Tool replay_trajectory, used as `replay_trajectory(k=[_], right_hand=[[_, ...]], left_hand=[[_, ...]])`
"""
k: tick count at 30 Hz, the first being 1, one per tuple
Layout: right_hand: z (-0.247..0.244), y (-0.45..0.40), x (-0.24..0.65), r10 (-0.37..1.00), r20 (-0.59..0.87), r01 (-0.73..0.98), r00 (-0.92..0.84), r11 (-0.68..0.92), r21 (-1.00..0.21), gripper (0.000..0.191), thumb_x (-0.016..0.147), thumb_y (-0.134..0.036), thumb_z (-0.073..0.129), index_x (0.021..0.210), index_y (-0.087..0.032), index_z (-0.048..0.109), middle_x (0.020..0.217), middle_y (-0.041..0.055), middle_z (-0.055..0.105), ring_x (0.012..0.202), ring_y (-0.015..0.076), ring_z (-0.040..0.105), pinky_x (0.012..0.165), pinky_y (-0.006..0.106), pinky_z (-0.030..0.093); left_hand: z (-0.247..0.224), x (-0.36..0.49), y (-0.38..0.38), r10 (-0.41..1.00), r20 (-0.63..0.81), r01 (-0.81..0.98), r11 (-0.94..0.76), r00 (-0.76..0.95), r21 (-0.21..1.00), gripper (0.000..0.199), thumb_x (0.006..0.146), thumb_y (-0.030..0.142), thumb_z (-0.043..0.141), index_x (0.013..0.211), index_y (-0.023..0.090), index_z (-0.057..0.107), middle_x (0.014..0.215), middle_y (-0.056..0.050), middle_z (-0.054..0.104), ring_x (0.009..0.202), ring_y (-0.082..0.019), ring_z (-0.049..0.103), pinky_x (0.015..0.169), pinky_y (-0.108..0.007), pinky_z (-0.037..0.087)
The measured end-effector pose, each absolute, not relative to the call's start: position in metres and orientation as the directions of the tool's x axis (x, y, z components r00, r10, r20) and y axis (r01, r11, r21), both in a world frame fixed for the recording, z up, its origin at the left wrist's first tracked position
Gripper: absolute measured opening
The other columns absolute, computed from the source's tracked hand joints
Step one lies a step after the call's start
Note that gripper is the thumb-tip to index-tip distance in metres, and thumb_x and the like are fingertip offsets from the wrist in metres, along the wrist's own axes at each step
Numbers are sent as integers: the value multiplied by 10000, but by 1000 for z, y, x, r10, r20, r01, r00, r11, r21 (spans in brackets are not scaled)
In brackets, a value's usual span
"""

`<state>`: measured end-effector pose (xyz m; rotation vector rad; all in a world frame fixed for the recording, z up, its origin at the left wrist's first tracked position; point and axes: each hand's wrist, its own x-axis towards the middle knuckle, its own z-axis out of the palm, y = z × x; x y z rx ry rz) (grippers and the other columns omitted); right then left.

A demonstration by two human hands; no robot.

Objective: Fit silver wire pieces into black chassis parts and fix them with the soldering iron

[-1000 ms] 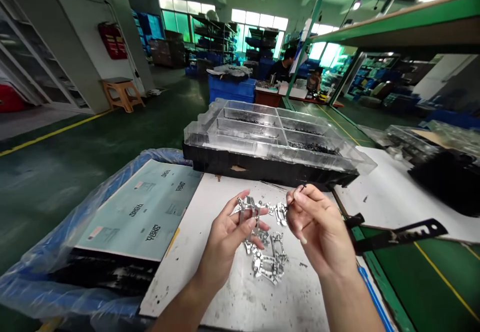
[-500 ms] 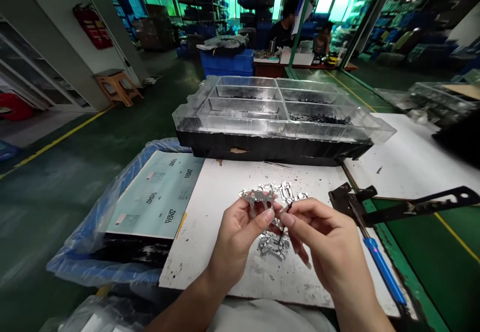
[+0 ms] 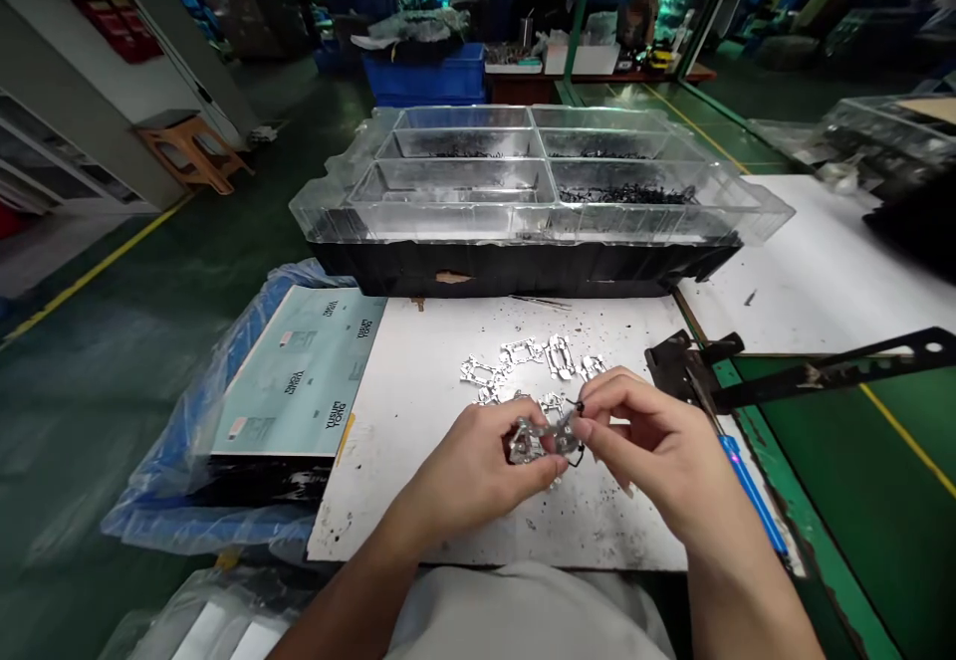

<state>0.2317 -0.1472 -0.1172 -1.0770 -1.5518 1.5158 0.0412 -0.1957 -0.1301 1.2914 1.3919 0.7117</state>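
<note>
My left hand (image 3: pixel 474 471) is shut on a silver cast metal piece (image 3: pixel 529 439) just above the white work board (image 3: pixel 403 501). My right hand (image 3: pixel 646 441) pinches a thin black wire-like piece (image 3: pixel 577 431) between finger and thumb, and this piece touches the silver piece. The fingertips of both hands nearly meet. Below and beyond them, a loose heap of similar silver pieces (image 3: pixel 530 356) lies on the board. My hands hide part of the heap.
A clear compartment tray (image 3: pixel 463 182) holding small black parts sits on a black stack (image 3: pixel 508 272) behind the board. To the left lie a teal printed board (image 3: pixel 299 381) and blue plastic sheeting (image 3: pixel 186 471). To the right are a dark metal tool (image 3: pixel 687 361) and a blue-handled tool (image 3: pixel 754 496).
My hands have come together, bringing the silver piece against the black piece in my right fingers. The view has tilted further down, so the tray sits higher in the picture.
</note>
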Motion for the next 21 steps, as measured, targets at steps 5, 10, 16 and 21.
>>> replay_trajectory(k=[5,10,16,21], right_hand=[[-121,-131,240,795,-135,288,-591,52,-956,132,917,-311,682,823,-230,635,890,5,626,770,135,552,604,260,391],[-131,-128,236,781,-258,244,-569,-140,-960,198,904,-384,707,840,-223,611,673,-55,513,519,71,394,453,230,289],[-147,-131,223,768,-294,168,-569,-241,-956,237,842,-395,783,829,-208,640,584,-68,457,499,76,399,437,220,283],[-153,-128,221,795,-244,140,-555,-199,-970,225,832,-400,802,858,-211,683,751,-20,595,615,93,486,512,217,384]], left_hand=[[-125,35,-186,898,-294,404,149,326,903,134,847,328,705,842,209,643,688,53,573,615,-106,473,565,-242,356],[-142,36,-190,918,-347,165,318,194,934,266,771,387,800,857,195,636,813,12,644,661,-125,540,577,-245,434],[-169,35,-212,909,-416,31,415,10,909,308,767,404,800,952,193,672,918,-31,663,766,-181,621,630,-288,509],[-159,24,-216,911,-395,304,346,118,888,117,805,235,716,909,192,682,921,-23,666,824,-180,610,749,-294,468]])
